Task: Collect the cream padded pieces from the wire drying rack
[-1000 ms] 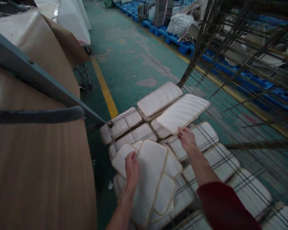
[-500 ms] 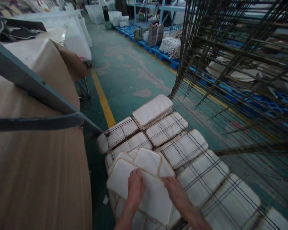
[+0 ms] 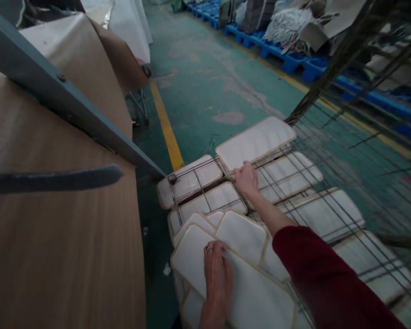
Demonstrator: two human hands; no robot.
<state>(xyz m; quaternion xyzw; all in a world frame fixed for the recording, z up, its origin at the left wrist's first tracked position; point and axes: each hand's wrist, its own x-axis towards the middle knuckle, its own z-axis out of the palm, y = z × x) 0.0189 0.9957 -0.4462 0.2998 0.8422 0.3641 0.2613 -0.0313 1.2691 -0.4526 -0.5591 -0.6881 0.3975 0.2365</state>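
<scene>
A loose pile of white, round-cornered boards with tan edges lies at the lower middle. My left hand [image 3: 218, 276], with a ring on one finger, is closed at the far edge of the top white board [image 3: 256, 283]. My right arm, in a dark red sleeve, reaches over the wire rack [image 3: 210, 198]. The fingers of my right hand [image 3: 248, 183] are closed on the near edge of the farthest white board [image 3: 255, 141], which lies tilted on the wires. Its fingertips are partly hidden. More white boards [image 3: 291, 176] sit in rows under the wires.
Wire grids [image 3: 356, 123] rise on the right. A wood-coloured panel [image 3: 71, 256] and a slanted grey metal bar [image 3: 71, 87] stand on the left. Blue pallets [image 3: 294, 61] with piled material line the far side of the green floor [image 3: 205, 91].
My right hand has left the pile and moved forward to the farthest board. My left hand has stayed on the top board. The view has tipped downward, and the red sleeve now shows.
</scene>
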